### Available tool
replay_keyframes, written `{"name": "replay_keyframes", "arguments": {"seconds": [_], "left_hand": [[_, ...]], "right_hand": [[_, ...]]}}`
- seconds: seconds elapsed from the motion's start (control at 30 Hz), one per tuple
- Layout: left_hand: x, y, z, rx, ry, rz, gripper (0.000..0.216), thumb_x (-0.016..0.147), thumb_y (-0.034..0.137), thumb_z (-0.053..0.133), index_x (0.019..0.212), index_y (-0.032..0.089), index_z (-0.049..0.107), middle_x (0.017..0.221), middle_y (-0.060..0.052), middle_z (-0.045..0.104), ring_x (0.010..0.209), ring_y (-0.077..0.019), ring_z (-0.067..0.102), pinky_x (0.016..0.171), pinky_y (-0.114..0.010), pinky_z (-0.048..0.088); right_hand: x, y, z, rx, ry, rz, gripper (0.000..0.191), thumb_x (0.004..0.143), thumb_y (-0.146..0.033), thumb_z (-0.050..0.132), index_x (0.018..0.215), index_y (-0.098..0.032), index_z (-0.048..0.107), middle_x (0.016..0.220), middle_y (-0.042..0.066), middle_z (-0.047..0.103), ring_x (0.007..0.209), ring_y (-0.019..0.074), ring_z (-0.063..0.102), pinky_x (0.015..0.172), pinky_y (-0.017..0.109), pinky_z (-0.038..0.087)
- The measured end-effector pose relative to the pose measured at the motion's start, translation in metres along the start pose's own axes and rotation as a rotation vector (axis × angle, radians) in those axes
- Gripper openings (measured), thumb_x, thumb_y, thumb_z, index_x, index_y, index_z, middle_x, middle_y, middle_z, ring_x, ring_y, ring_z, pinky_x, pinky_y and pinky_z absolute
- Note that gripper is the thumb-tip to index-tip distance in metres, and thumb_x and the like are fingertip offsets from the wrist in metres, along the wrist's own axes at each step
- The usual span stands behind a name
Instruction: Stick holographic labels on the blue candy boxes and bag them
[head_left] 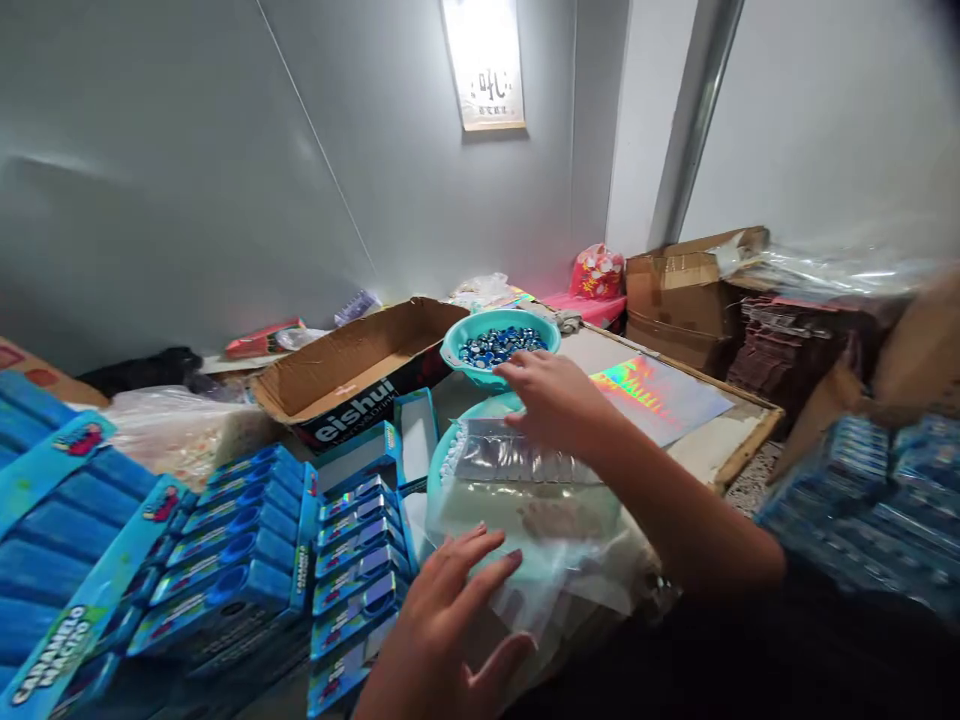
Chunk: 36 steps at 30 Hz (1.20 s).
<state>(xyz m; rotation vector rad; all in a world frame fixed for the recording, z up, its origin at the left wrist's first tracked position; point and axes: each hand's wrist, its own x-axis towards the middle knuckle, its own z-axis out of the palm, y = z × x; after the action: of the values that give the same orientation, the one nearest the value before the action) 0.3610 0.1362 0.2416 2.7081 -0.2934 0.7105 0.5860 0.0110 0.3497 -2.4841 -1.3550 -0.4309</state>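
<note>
My left hand (450,610) lies flat with fingers spread on a clear plastic bag (540,530) near the bottom of the view. My right hand (551,400) reaches forward with fingers curled down onto a strip of small silvery packets (502,460), which rests on a teal basin (442,455). Whether the fingers grip the strip is unclear. Just beyond that hand stands a teal bowl (480,368) filled with small blue pieces (499,345).
Stacks of blue boxed packs (240,540) fill the left, with more blue packs (862,500) at the right. An open cardboard box (352,375) sits behind. A holographic sheet (652,390) lies on the board. Brown cartons (690,290) stand at the back right.
</note>
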Motion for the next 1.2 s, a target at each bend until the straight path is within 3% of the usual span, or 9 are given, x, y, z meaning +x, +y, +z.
{"name": "replay_keyframes", "arguments": {"seconds": [0.1,0.2,0.4,0.6,0.73,0.9,0.97,1.1,1.2], "left_hand": [[-0.001,0.007,0.034,0.035,-0.129,0.108,0.057,0.072,0.039,0.081,0.126,0.034,0.064,0.133,-0.010,0.067,0.122,-0.0376,0.063,0.098,-0.062,0.055],[-0.003,-0.005,0.052,0.012,-0.145,0.177,0.036,0.081,0.029,0.073,0.116,0.035,0.070,0.118,-0.006,0.075,0.109,-0.0305,0.071,0.093,-0.053,0.060],[-0.008,-0.019,0.042,-0.116,-0.196,0.128,0.045,0.091,0.017,0.053,0.126,0.042,0.066,0.121,-0.002,0.074,0.117,-0.0240,0.068,0.104,-0.041,0.053],[0.000,0.002,0.037,-0.173,0.127,-0.094,0.026,0.092,0.023,0.058,0.114,0.029,0.071,0.101,-0.002,0.079,0.089,-0.0172,0.076,0.084,-0.024,0.061],[0.004,0.009,0.035,-0.158,0.313,-0.248,0.021,0.088,0.023,0.062,0.105,0.028,0.072,0.093,0.001,0.078,0.077,-0.0155,0.075,0.077,-0.024,0.062],[0.017,0.008,0.016,-0.354,0.514,-0.585,0.017,0.082,0.030,0.073,0.099,0.028,0.075,0.088,0.001,0.078,0.076,-0.0161,0.075,0.075,-0.025,0.061],[0.029,0.010,-0.001,-0.519,0.686,-0.654,0.014,0.079,0.031,0.077,0.092,0.028,0.075,0.082,0.002,0.077,0.073,-0.0158,0.073,0.074,-0.028,0.063],[0.044,0.023,-0.040,-0.905,0.796,-0.430,0.007,0.078,0.027,0.078,0.083,0.030,0.074,0.069,0.005,0.068,0.064,-0.0140,0.064,0.068,-0.034,0.066],[0.028,0.035,-0.061,-0.941,0.807,-0.438,0.006,0.080,0.024,0.075,0.085,0.026,0.073,0.072,0.001,0.064,0.067,-0.0155,0.060,0.066,-0.039,0.067]], "right_hand": [[-0.025,0.044,0.009,-0.159,-0.232,0.130,0.031,0.072,-0.021,0.081,0.102,-0.018,0.072,0.102,0.012,0.070,0.095,0.0287,0.064,0.080,0.033,0.044],[-0.050,0.067,0.013,-0.202,-0.330,0.200,0.012,0.077,-0.010,0.069,0.083,-0.019,0.074,0.083,0.009,0.071,0.077,0.0231,0.066,0.065,0.029,0.040],[-0.107,0.117,-0.030,-0.358,0.031,0.647,0.041,0.095,-0.015,0.045,0.131,-0.023,0.062,0.109,0.015,0.070,0.095,0.0259,0.067,0.070,0.031,0.041],[-0.137,0.179,0.028,-0.252,-0.259,0.870,0.024,0.082,-0.010,0.061,0.100,-0.015,0.075,0.089,0.017,0.073,0.080,0.0279,0.070,0.067,0.033,0.045],[-0.141,0.171,0.054,-0.218,-0.299,0.800,0.041,0.084,-0.017,0.062,0.125,-0.013,0.066,0.109,0.021,0.070,0.097,0.0328,0.068,0.081,0.042,0.050],[-0.131,0.119,0.027,0.110,0.239,0.307,0.050,0.096,-0.028,0.049,0.145,-0.018,0.047,0.142,0.016,0.053,0.133,0.0307,0.049,0.111,0.049,0.039],[-0.120,0.098,0.018,0.350,0.331,0.147,0.053,0.096,-0.036,0.055,0.146,-0.021,0.045,0.145,0.013,0.051,0.137,0.0283,0.046,0.114,0.048,0.038],[-0.094,0.064,0.017,0.719,0.259,0.093,0.077,0.089,-0.051,0.066,0.153,-0.024,0.033,0.156,0.013,0.039,0.144,0.0293,0.037,0.118,0.052,0.034],[-0.078,0.033,0.022,1.132,0.061,-0.105,0.076,0.090,-0.052,0.067,0.153,-0.030,0.033,0.152,0.009,0.046,0.143,0.0250,0.041,0.119,0.050,0.034]]}}
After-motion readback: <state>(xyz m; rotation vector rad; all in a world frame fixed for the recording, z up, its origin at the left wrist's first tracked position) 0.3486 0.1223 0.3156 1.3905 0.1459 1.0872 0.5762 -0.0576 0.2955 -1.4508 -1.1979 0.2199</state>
